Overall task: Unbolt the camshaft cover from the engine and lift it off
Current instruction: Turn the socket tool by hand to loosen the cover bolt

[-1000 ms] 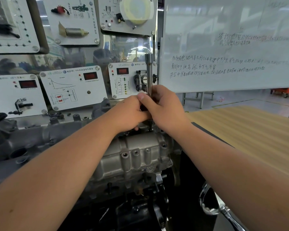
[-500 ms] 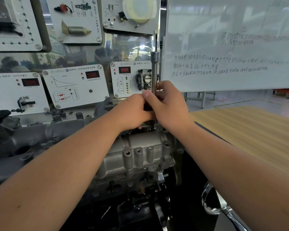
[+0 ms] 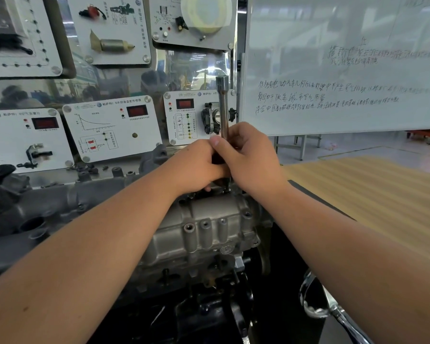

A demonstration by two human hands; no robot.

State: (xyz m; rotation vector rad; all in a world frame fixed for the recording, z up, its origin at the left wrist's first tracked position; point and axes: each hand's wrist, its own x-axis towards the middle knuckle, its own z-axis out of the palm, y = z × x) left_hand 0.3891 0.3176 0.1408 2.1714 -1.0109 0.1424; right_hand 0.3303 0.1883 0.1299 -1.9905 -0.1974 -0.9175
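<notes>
Working the far edge of the engine [image 3: 60,214], the person is standing a long socket wrench [image 3: 223,105] upright on what is probably one of the cover bolts; the bolt itself is hiding behind the fingers, so I cannot confirm the seat. The camshaft cover [image 3: 209,219], the pale cast piece on top of the engine, is sitting right under both hands and is not yet lifted. The right hand [image 3: 251,157] is wrapping its grip around the lower shaft of the wrench, and the left hand [image 3: 196,165] is curling its own grip around the same shaft just below and beside it, the two hands touching.

To do this well, the wrench is best kept in line with the bolt and pressed down while turning, so the socket is not riding up and rounding the head. Two hands so low on the shaft are giving steadiness more than leverage.

Around the work, the whiteboard [image 3: 345,70] is standing close behind the wrench on the right and the instrument panels [image 3: 109,130] behind on the left, so a swung handle is likely having little room there. The wooden worktop [image 3: 370,194] to the right is offering a place for the cover. A chrome tool [image 3: 333,316] is lying near the right forearm, low in view.
</notes>
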